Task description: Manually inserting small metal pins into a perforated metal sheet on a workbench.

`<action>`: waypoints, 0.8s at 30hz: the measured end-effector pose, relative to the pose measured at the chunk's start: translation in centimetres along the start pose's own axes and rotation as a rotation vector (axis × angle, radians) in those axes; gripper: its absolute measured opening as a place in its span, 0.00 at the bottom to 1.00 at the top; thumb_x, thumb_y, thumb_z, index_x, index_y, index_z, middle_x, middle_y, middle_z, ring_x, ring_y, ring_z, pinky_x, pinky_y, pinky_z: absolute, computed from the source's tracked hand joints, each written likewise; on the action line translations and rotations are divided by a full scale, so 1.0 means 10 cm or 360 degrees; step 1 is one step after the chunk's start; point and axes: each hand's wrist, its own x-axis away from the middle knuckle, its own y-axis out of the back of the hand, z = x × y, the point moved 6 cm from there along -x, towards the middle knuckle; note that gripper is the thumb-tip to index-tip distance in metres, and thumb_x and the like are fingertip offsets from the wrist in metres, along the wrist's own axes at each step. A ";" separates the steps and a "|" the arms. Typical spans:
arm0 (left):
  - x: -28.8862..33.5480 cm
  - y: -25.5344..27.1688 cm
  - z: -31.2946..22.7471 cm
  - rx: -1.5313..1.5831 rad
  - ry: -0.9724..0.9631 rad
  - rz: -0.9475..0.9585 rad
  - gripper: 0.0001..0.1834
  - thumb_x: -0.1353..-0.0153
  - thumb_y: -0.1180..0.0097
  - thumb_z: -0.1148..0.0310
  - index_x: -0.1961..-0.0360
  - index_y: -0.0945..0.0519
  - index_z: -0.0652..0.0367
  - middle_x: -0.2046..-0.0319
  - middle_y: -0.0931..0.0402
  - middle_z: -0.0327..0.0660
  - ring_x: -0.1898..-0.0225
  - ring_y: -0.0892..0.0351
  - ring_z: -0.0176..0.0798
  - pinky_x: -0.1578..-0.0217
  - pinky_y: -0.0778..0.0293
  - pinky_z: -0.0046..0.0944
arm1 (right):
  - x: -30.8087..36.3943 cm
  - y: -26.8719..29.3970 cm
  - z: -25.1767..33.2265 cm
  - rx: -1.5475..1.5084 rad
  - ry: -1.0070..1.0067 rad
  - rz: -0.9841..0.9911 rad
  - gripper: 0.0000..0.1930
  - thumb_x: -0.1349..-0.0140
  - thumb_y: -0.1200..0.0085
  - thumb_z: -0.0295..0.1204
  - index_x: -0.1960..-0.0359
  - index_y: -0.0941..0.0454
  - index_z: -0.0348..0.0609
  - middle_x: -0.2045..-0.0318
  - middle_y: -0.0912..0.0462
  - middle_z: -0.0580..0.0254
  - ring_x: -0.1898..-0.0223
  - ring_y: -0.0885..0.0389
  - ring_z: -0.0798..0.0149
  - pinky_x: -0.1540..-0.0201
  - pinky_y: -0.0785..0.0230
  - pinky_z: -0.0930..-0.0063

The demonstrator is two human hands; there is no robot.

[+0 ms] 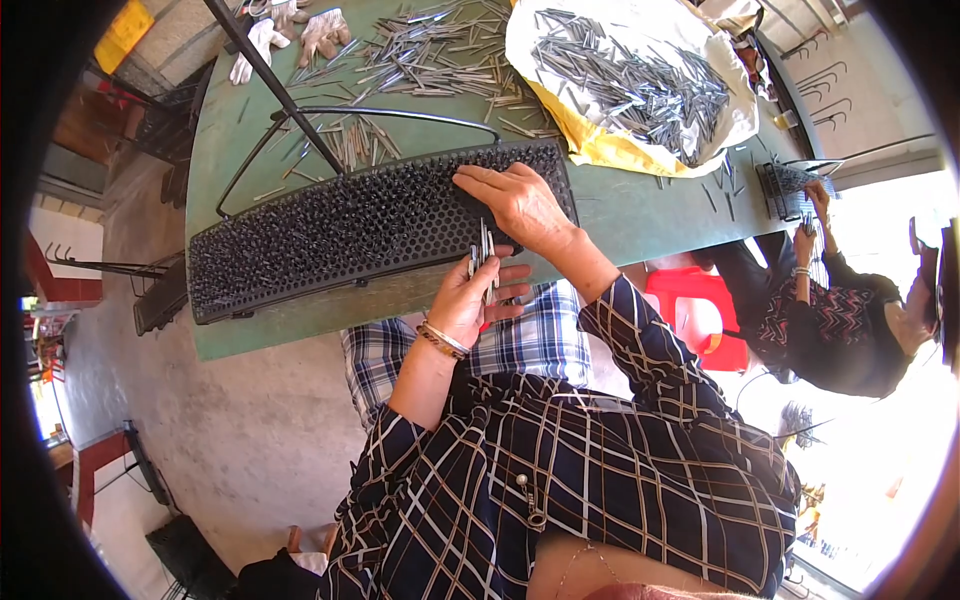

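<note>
A long black perforated rack (436, 228) with a bent metal handle lies across the near side of the green table. Short dark rods (300, 235) stand densely in its left and middle holes; bare holes show toward the right. My left hand (466, 306) is closed around a small bunch of thin grey metal rods (484, 248), pointing up beside the rack's near edge. Above the right part of the rack is my right hand (530, 212), its fingers drawn together at the holes. Whatever sits between those fingertips is hidden.
Loose rods (430, 60) lie scattered over the far table (640, 215). A white-and-yellow sack (600, 150) holds a heap of them. Work gloves (322, 38) lie at far left. To the right, a co-worker (840, 320) handles another rack (783, 190) near a red stool (690, 295).
</note>
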 end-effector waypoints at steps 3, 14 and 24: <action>0.00 0.05 0.01 -0.0021 0.0022 -0.0060 0.17 0.33 0.54 0.62 0.49 0.30 0.62 0.59 0.22 0.49 0.61 0.20 0.38 0.63 0.21 0.35 | 0.00 0.05 -0.01 -0.0027 -0.0052 -0.0210 0.19 0.49 0.49 0.19 0.54 0.23 0.44 0.54 0.21 0.57 0.64 0.21 0.60 0.64 0.30 0.71; -0.01 -0.06 -0.08 -0.0068 -0.0168 -0.0048 0.17 0.33 0.54 0.63 0.51 0.30 0.64 0.58 0.23 0.50 0.58 0.21 0.41 0.60 0.21 0.38 | 0.39 -0.06 -0.17 -0.1714 -0.1226 0.0268 0.14 0.46 0.37 0.34 0.68 0.18 0.31 0.79 0.20 0.63 0.77 0.28 0.79 0.76 0.35 0.82; -0.04 -0.03 -0.07 -0.0126 -0.0258 -0.0150 0.20 0.33 0.56 0.58 0.49 0.30 0.63 0.57 0.23 0.50 0.57 0.21 0.40 0.61 0.20 0.37 | 0.37 0.06 -0.26 -0.1628 -0.1295 0.0328 0.15 0.46 0.36 0.36 0.70 0.17 0.33 0.80 0.20 0.65 0.78 0.27 0.78 0.76 0.35 0.83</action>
